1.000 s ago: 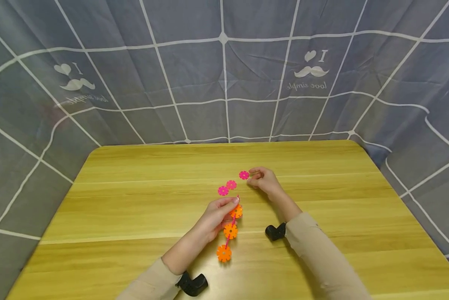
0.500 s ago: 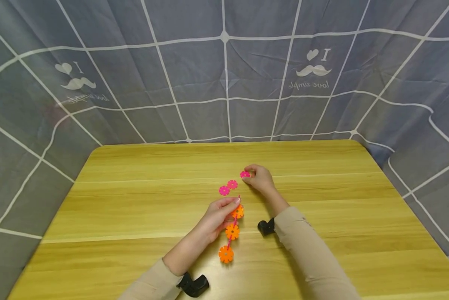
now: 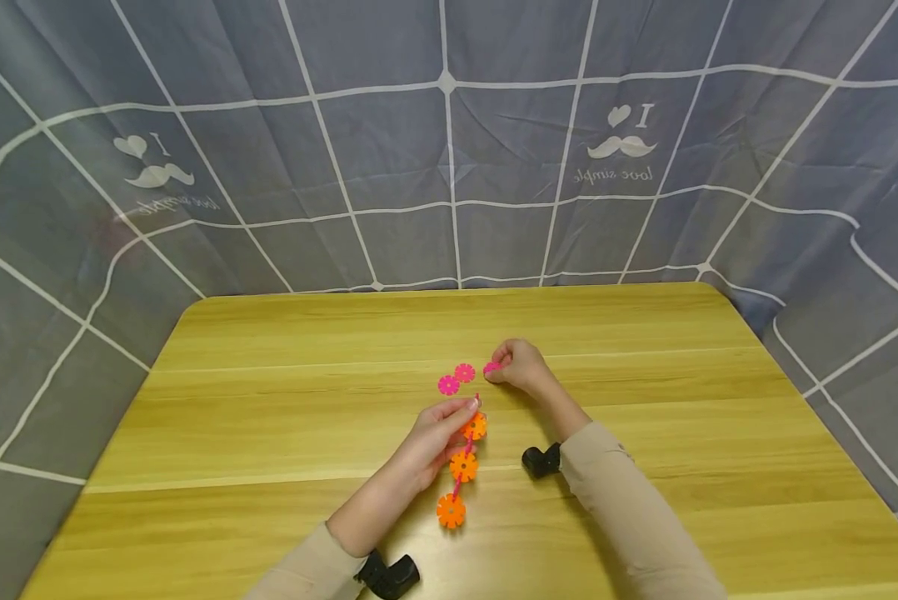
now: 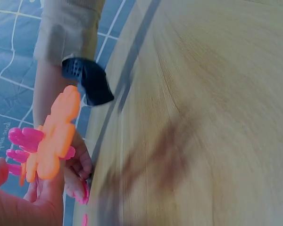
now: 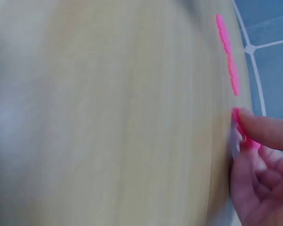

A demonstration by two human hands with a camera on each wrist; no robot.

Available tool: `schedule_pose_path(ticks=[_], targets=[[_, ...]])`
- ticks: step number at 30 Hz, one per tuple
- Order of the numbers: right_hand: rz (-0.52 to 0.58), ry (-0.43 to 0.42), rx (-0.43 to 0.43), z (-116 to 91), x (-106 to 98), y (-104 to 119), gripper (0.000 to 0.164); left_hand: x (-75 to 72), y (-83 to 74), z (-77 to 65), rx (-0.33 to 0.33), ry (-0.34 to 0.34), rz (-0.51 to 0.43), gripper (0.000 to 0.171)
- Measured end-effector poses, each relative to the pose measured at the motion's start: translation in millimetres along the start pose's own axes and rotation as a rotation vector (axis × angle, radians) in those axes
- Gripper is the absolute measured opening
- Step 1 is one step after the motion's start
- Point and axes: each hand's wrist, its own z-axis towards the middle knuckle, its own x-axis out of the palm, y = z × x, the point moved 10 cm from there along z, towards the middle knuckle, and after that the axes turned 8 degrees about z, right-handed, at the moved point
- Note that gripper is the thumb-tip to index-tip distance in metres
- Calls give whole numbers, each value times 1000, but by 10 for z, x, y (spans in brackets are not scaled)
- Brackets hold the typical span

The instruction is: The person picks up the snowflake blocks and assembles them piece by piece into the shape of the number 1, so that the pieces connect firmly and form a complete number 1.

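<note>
Notched plastic discs, orange and pink, are joined in a chain (image 3: 463, 467) that my left hand (image 3: 428, 437) pinches near its far end between thumb and fingers. Three orange discs show face on, with pink ones edge on between them; the chain's near end hangs toward me. In the left wrist view an orange disc (image 4: 61, 127) with pink discs (image 4: 26, 139) stands out large. My right hand (image 3: 522, 365) pinches a loose pink disc (image 3: 491, 367) by its edge, partly hidden by the fingers. The right wrist view has the held pink disc (image 5: 236, 116) between thumb and fingers, close over the table.
Two more pink discs, one (image 3: 465, 372) just beyond the other (image 3: 448, 385), lie flat on the wooden table (image 3: 269, 433), left of my right hand. A grey curtain with white lines (image 3: 389, 167) rises behind the table. Each wrist wears a black camera mount (image 3: 541, 461).
My right hand has closed finger and thumb on the farthest pink disc and drawn it slightly toward me. My left hand holds the chain in nearly the same place.
</note>
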Motion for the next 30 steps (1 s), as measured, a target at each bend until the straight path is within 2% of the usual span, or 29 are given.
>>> schedule_pose_path(ticks=[6,11,23,30], targets=[[169,157,-55,-174,93,36,19,-9,13,-2,14,25,-4,43],[266,239,-92,-315,130,151,21,4,19,1,23,56,-16,39],[366,306,-119,-509,182,379,22,5,20,-4,40,63,1,42],[354,318,-158,-580,177,488,21,18,-7,-20,63,74,-20,42]])
